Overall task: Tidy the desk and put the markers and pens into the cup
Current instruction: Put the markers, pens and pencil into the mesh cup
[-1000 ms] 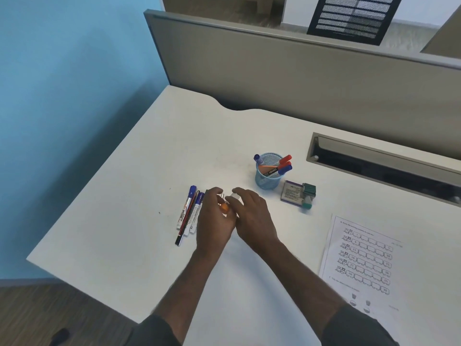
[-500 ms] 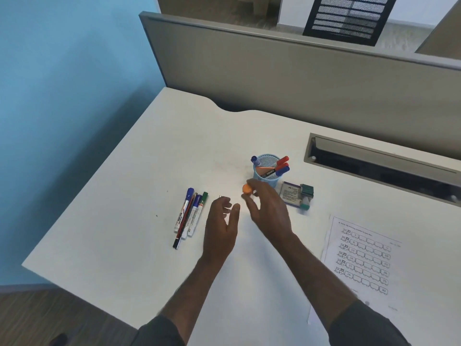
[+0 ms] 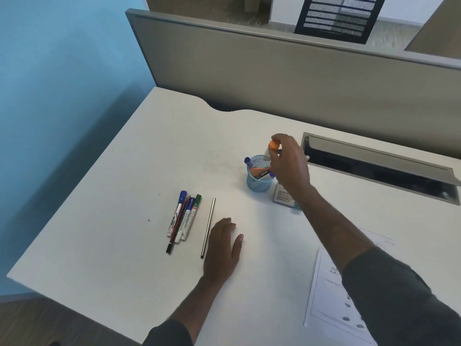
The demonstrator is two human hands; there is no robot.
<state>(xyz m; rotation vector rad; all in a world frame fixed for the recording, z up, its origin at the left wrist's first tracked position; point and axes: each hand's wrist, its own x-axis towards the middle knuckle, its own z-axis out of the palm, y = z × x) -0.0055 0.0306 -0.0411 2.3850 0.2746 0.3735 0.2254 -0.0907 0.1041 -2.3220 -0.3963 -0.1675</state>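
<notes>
A blue mesh cup (image 3: 257, 183) stands mid-desk with several markers in it. My right hand (image 3: 289, 166) hovers right above the cup, gripping an orange-capped marker (image 3: 271, 149) nearly upright, its lower end at the cup's rim. My left hand (image 3: 223, 248) lies flat and open on the white desk (image 3: 124, 245), holding nothing. To its left lies a thin silver pen (image 3: 208, 227). Further left, a bunch of markers (image 3: 184, 218) with blue and green caps lies beside a dark red pencil (image 3: 177, 226).
A small white box (image 3: 282, 197) sits just right of the cup, partly hidden by my right forearm. A printed sheet (image 3: 326, 290) lies at the front right. A cable slot (image 3: 374, 166) opens at the back right before a grey partition (image 3: 274, 71).
My right hand has carried the orange-capped marker up and back from the desk to above the cup. My left hand let go and settled flat on the desk, uncovering the silver pen.
</notes>
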